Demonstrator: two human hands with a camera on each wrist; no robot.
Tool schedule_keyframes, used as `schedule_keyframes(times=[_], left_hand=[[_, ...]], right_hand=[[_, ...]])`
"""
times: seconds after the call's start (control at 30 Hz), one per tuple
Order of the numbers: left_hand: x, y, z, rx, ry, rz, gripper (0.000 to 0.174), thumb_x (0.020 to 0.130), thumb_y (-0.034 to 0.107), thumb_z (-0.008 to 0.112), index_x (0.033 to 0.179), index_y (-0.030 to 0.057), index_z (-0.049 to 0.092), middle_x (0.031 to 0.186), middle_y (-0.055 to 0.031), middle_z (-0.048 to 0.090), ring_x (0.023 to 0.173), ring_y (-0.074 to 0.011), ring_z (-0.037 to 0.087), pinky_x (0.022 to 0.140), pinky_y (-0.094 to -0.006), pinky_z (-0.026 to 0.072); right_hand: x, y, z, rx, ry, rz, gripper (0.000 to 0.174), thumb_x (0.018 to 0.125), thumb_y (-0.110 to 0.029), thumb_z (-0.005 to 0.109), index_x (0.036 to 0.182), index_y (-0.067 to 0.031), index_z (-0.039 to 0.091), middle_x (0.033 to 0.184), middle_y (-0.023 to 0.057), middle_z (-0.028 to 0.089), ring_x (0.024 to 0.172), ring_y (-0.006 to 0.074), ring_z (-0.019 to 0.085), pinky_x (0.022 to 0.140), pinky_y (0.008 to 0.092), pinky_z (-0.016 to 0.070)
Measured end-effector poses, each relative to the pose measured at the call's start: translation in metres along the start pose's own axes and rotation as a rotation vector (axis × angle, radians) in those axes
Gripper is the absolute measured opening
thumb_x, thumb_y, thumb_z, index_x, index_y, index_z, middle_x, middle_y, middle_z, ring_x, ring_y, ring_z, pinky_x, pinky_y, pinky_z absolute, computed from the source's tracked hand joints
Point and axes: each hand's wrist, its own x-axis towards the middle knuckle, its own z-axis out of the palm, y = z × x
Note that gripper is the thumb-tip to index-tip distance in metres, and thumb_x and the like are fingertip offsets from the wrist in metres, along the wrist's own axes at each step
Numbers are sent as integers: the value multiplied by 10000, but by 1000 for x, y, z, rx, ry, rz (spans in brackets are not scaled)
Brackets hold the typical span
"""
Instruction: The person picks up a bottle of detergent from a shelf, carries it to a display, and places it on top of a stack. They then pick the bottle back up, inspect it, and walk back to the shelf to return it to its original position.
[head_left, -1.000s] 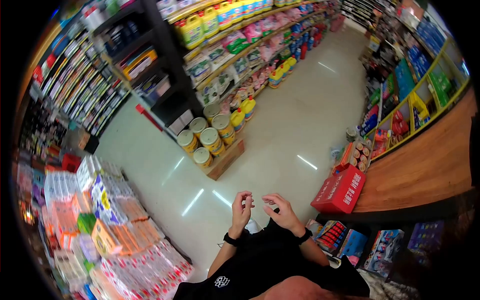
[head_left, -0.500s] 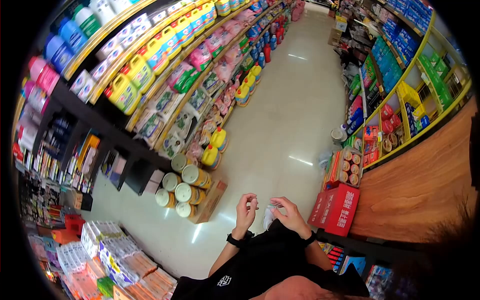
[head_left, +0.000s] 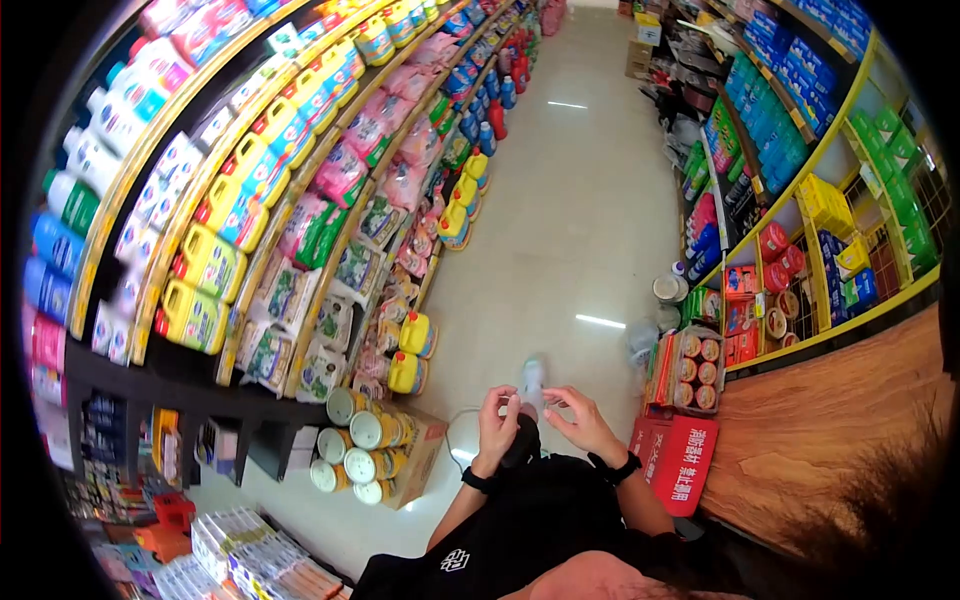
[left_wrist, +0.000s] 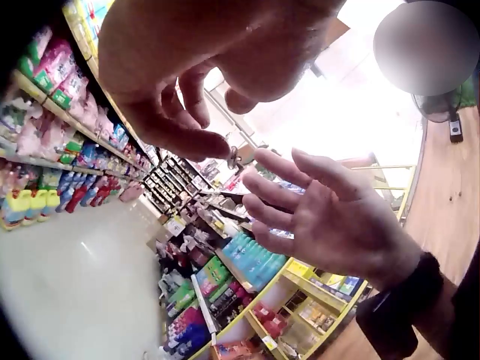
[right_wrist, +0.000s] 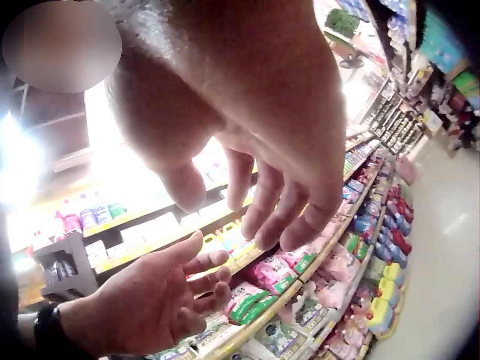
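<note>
Both hands are held up in front of the body with nothing in them. The left hand point(head_left: 497, 430) has its fingers loosely bent, and a dark band circles its wrist. A short gap to the right, the right hand point(head_left: 582, 422) faces it with relaxed fingers. In the left wrist view the right hand point(left_wrist: 337, 217) shows its palm, fingers spread a little. From the right wrist, the left hand point(right_wrist: 154, 296) appears below with slightly curled fingers. A pale shoe point(head_left: 533, 376) shows on the floor just beyond the hands.
Shelves of yellow detergent jugs point(head_left: 205, 285) and bagged goods line the left. Stacked round tubs point(head_left: 372, 430) stand on a carton point(head_left: 425, 445) at the shelf end. A red box point(head_left: 690, 460) sits by the wooden panel point(head_left: 790, 430) at right. The floor aisle point(head_left: 560, 200) runs ahead.
The view has swung left-to-right onto the aisle, so the tubs and paper packs shift left and down. The shoe has come into view ahead. Both hands keep nearly the same pose.
</note>
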Motion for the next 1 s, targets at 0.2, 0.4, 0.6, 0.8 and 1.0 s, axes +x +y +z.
schedule_keyframes(times=[0.2,0.4,0.6,0.8,1.0], left_hand=[[139,4,52,39,-69,84,191,1007,153,626,1132,9,622,970,-54,646,845,-126,649,584,-260,535],[294,8,100,70,-104,156,171,990,137,637,1105,11,632,974,-70,665,848,-144,660,566,-265,504],[404,20,115,123,-136,212,229,1014,206,626,1141,16,619,1013,-56,638,873,-120,653,501,-235,520],[492,35,128,141,-77,130,179,974,141,660,1101,16,648,990,-69,677,839,-131,655,540,-250,485],[605,36,159,145,-87,94,214,999,179,634,1120,3,633,1025,-72,653,832,-119,644,507,-247,532]], right_hand=[[111,41,-63,-17,86,7,394,903,-116,730,1268,-27,612,1107,128,677,1009,245,667,883,351,532],[227,66,-127,-7,102,115,367,920,-143,702,1255,-24,610,1109,134,674,1018,257,671,897,364,532],[331,109,-166,-29,101,84,371,918,-148,708,1259,-36,613,1114,129,673,992,255,667,888,356,530],[420,137,-199,4,101,125,376,921,-133,710,1269,-31,611,1120,109,676,1002,216,666,873,336,539],[513,213,-242,113,129,217,371,941,-113,699,1288,-21,603,1119,90,677,1000,167,654,842,313,551]])
